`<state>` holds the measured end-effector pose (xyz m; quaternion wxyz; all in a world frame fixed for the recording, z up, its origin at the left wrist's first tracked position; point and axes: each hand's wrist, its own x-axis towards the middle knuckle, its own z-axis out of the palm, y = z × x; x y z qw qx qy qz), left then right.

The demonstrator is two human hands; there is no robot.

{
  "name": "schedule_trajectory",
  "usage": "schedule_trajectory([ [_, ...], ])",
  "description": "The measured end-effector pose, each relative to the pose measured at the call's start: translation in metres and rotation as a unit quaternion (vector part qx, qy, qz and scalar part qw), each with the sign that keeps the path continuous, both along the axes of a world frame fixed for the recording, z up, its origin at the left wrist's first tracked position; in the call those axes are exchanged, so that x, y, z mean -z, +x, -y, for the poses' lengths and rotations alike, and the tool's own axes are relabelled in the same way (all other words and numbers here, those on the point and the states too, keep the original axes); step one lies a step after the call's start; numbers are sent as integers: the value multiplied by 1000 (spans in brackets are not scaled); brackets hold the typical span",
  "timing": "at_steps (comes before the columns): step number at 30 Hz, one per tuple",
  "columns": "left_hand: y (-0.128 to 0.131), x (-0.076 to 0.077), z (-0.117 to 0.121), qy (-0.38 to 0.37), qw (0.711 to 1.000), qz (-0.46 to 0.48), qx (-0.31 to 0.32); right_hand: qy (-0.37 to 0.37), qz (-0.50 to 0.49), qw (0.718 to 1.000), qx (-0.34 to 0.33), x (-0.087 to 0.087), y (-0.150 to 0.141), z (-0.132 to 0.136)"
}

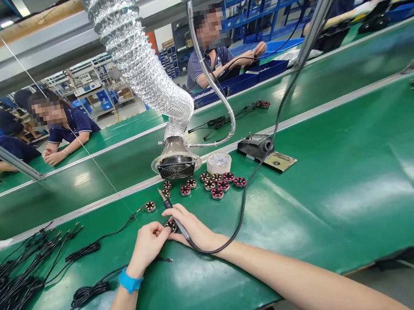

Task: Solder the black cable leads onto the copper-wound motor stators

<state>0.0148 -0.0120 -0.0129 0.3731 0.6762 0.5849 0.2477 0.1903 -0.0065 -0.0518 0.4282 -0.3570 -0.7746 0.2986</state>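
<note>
My left hand, a blue band at its wrist, pinches the edge of a small round motor stator with copper windings. My right hand holds a soldering iron, its tip pointing up and away, and its fingers also reach the stator's right side. The iron's black cord loops over the right forearm. Several similar stators, some with red coils, lie on the green bench beyond my hands. One stator to the left has a black cable joined to it. Another coiled cable lies left of my left wrist.
A fume fan on a silver duct hangs just past the stators. Beside it stand a tape roll and a soldering iron stand. Many black cables pile up at left. Co-workers sit across the conveyor.
</note>
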Motion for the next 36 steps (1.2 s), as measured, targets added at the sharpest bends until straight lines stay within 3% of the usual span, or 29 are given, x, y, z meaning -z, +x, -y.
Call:
schedule_trajectory([
  [5, 2, 3, -2, -21, 995, 89, -28, 1, 7, 1000, 1, -2, 1, 1],
  [12, 0, 0, -3, -5, 978, 163, -134, 4, 18, 1000, 4, -4, 2, 2],
  [14, -4, -1, -3, 2, 984, 129, -125, 2, 13, 1000, 2, -3, 2, 1],
  [18, -10, 2, -3, -38, 998, 40, -42, 3, 0, 1000, -5, -1, 1, -1],
  [21, -7, 7, -1, -41, 998, 36, -17, 5, -3, 1000, -8, 0, 0, -1],
  [29, -3, 4, -1, -69, 991, 116, -2, -5, -9, 1000, -7, -1, 1, -1],
  [36, 0, 7, -2, -12, 998, 33, -47, 4, 9, 1000, 12, -4, 2, 0],
])
